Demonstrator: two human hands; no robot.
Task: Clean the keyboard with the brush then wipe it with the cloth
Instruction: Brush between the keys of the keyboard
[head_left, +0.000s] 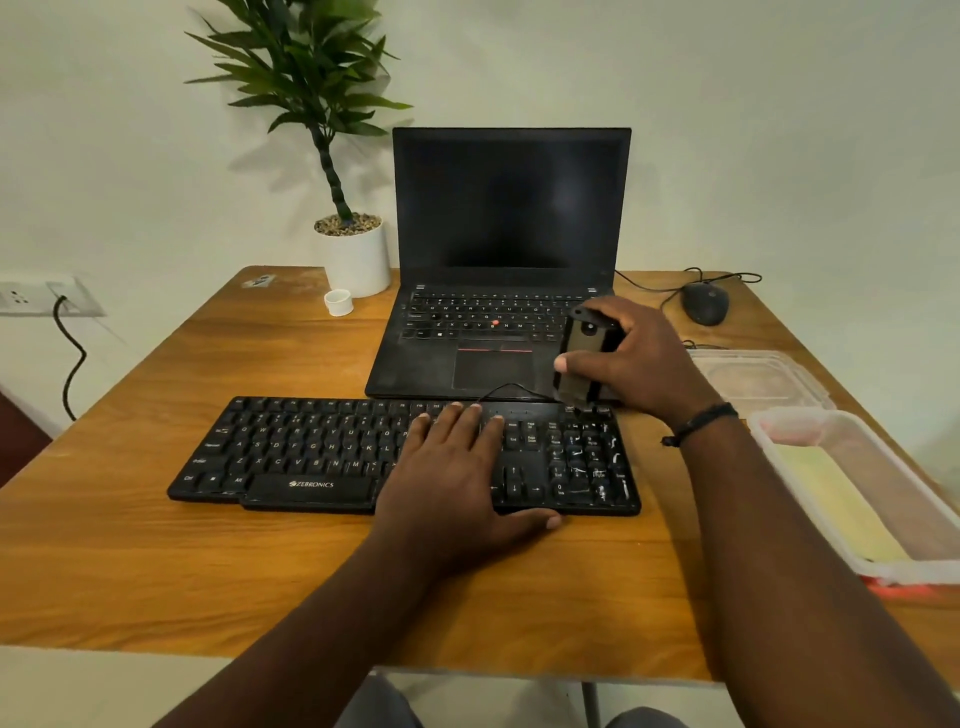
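Keyboard (363, 457) lay black and flat across the middle of the wooden table (156, 571), its long front edge facing the person, with a broad strip of bare wood between it and the table's near edge. To its left the tabletop stood open; a potted plant (353, 254) and a small white cup (338, 302) sat well back near the far edge. Just behind the keyboard stood an open laptop (498, 260) with a dark screen, its front edge almost touching the keyboard's back edge, so little room remained there. At the right a clear plastic container (852, 499) holding something pale yellow sat near the table's right edge, its lid (758, 379) lying behind it and a mouse (705, 303) farther back. The left hand (457, 478) lay flat on the keyboard's right-centre keys, fingers spread and pressing down, thumb over the front edge. The right hand (634, 358) was wrapped around a dark brush (584, 358), held upright with its lower end at the keyboard's back right corner, above the number pad; I could not tell whether the bristles touched the keys.
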